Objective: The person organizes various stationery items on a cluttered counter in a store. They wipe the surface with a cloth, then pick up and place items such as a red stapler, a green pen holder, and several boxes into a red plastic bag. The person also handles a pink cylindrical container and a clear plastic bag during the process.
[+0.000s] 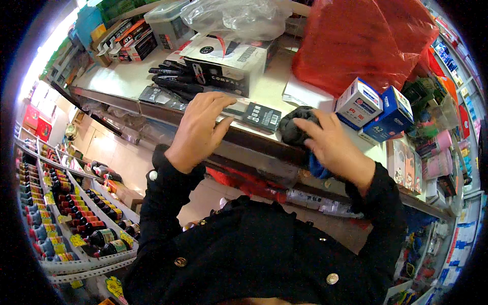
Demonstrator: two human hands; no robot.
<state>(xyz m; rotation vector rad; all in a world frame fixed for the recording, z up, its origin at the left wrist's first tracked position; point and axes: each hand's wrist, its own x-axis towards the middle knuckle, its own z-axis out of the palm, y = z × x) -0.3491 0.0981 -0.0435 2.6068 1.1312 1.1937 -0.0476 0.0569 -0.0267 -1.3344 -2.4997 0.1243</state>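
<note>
My left hand hovers at the counter's front edge, thumb apart from the fingers, with nothing visible in it. Just beyond it lie several black pens or markers and a small dark box. Another small black box bearing white writing and a barcode sits between my hands. My right hand has its fingers around a dark, crumpled, cloth-like bundle at the counter edge. Some blue material hangs below it, partly hidden by that hand.
A white and black carton stands behind the pens, under clear plastic. A large red bag fills the back right. Blue and white boxes stand right of my right hand. Bottles on shelves are at left.
</note>
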